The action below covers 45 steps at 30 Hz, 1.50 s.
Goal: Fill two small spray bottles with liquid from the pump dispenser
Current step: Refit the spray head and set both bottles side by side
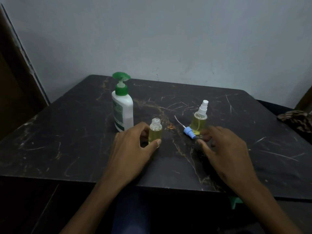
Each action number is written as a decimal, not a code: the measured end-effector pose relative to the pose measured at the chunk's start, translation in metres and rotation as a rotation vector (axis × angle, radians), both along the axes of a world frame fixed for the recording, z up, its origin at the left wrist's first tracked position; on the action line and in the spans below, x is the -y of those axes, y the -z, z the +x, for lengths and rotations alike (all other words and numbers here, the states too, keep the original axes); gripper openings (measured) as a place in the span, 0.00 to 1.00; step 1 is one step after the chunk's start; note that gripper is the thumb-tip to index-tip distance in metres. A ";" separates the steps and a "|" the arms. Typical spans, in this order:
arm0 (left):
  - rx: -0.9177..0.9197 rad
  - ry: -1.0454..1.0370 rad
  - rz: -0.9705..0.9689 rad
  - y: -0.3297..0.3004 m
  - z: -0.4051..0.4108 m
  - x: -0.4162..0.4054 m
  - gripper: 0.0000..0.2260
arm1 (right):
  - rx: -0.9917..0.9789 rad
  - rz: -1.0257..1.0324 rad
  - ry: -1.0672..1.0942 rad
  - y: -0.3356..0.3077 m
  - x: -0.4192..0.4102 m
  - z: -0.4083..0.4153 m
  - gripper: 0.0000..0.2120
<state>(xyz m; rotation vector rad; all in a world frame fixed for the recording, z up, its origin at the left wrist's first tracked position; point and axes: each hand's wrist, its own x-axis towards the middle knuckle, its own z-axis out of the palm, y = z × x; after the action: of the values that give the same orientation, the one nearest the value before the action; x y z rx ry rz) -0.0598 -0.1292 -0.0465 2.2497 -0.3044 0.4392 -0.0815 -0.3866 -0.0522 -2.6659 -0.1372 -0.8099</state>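
A white pump dispenser (122,114) with a green pump head stands upright on the dark table (84,149). Just right of it stands a small uncapped bottle (155,130) holding yellow liquid, and my left hand (135,146) wraps its fingers and thumb around the bottle's base. A second small bottle (199,120) with yellow liquid and a white spray top stands further right. A blue spray cap (190,132) with its thin white tube lies on the table between the bottles. My right hand (221,147) hovers with fingers spread, its fingertips close to the blue cap.
A patterned cloth (297,120) lies at the table's right edge. A grey wall rises behind the table and a dark brown panel (15,92) stands at the left. The table's front edge runs just below my wrists.
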 end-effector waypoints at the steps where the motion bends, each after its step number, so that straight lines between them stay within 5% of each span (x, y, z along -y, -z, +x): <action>1: -0.002 0.002 0.005 0.000 0.000 0.000 0.08 | -0.010 -0.023 -0.006 0.001 -0.002 0.001 0.08; 4: -0.012 0.010 0.007 0.001 0.001 0.000 0.08 | -0.020 -0.093 0.019 0.001 -0.007 0.009 0.05; 13: -0.003 0.023 0.045 0.002 0.001 0.000 0.07 | 0.006 -0.245 0.044 -0.004 -0.018 0.017 0.20; 23: -0.021 0.031 0.056 0.001 -0.001 0.000 0.08 | -0.075 -0.230 0.123 -0.001 -0.024 0.023 0.14; 32: -0.037 0.035 0.072 0.001 -0.002 0.001 0.10 | -0.145 -0.139 0.087 -0.002 -0.014 -0.025 0.08; 45: -0.031 0.052 0.075 -0.002 -0.004 0.002 0.07 | -0.061 0.234 -0.097 -0.051 -0.006 -0.062 0.12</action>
<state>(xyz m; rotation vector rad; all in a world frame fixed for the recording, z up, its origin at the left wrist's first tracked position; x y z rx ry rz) -0.0633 -0.1308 -0.0444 2.3137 -0.3677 0.3709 -0.1438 -0.3808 -0.0014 -2.4408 -0.1455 -0.6689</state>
